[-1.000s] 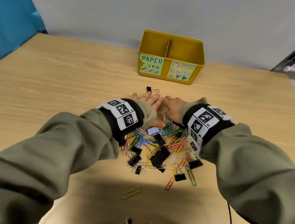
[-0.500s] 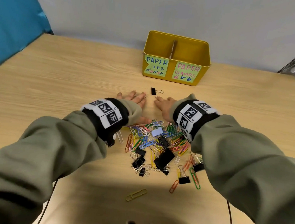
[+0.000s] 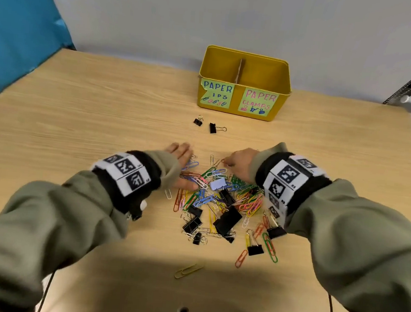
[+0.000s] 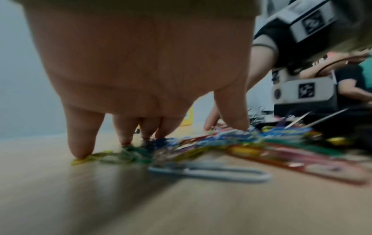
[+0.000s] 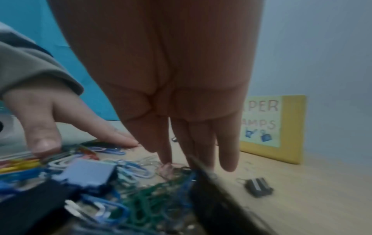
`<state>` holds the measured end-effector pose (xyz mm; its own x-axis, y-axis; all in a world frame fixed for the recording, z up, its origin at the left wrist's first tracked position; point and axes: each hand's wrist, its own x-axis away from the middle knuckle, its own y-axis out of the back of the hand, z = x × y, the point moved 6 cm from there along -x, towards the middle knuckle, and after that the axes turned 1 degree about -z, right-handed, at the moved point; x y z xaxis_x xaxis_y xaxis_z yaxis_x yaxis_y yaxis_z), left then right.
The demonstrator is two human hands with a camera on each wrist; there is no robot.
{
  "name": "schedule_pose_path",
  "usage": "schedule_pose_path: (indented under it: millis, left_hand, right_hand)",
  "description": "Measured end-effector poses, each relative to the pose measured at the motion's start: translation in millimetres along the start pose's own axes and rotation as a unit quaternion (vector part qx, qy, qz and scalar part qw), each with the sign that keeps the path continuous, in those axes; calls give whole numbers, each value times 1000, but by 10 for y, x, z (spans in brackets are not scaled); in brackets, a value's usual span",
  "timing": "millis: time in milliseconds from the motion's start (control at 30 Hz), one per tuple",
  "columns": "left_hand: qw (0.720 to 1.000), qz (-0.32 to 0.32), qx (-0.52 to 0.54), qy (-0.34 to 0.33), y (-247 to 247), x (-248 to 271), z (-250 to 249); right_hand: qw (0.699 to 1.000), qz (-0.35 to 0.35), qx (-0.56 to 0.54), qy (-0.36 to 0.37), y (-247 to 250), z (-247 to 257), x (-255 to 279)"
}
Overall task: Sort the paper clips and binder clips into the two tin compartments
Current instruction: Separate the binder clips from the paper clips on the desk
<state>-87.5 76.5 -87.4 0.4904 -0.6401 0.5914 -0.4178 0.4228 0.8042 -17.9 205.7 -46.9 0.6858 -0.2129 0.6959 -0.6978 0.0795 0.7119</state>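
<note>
Left hand (image 3: 181, 163) and right hand (image 3: 240, 162) are pressing flat, fingers relaxed, grasping nothing, at the pile (image 3: 220, 199)'s 12 o'clock edge. Tin (image 3: 240, 110) is sitting well apart at 12, long axis running 9 to 3, labels facing the person. Risk: raking tangled clips is scattering or mixing them.

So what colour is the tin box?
The tin is yellow, with pale green labels. The head view shows it best.
</note>
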Motion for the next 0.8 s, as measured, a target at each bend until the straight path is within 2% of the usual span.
schedule_pose_path:
  millis: [133, 200, 267, 400, 500, 600, 700, 767, 800]
  left_hand:
    - [999, 19, 33, -17, -88, 215, -6]
    - [999, -9, 49, -1, 42, 248, 12]
    - [998, -43, 54, -7, 204, 280, -79]
    - [992, -56, 46, -104, 338, 277, -524]
    - [989, -10, 16, -147, 264, 168, -771]
    - [990, 2, -8, -142, 195, 123, -805]
    - [993, -32, 16, -109, 147, 162, -648]
    - [993, -47, 22, -104, 110, 197, -551]
    - [993, -44, 21, -108, 80, 206, -532]
  right_hand:
    - [992, -36, -107, 51, 121, 103, 104]
    - [984, -89, -150, 25, 285, -101, 187]
    - [982, -121, -143, -10, 372, -361, 229]
    - [986, -30, -160, -24, 160, -586, 245]
    - [980, -26, -194, -40, 2, -610, 160]
    - [979, -102, -165, -66, 33, -625, 6]
    - [971, -181, -132, -80, 112, -630, -43]
    - [964, -223, -134, -51, 161, -548, 23]
    - [965, -222, -137, -14, 151, -470, 51]
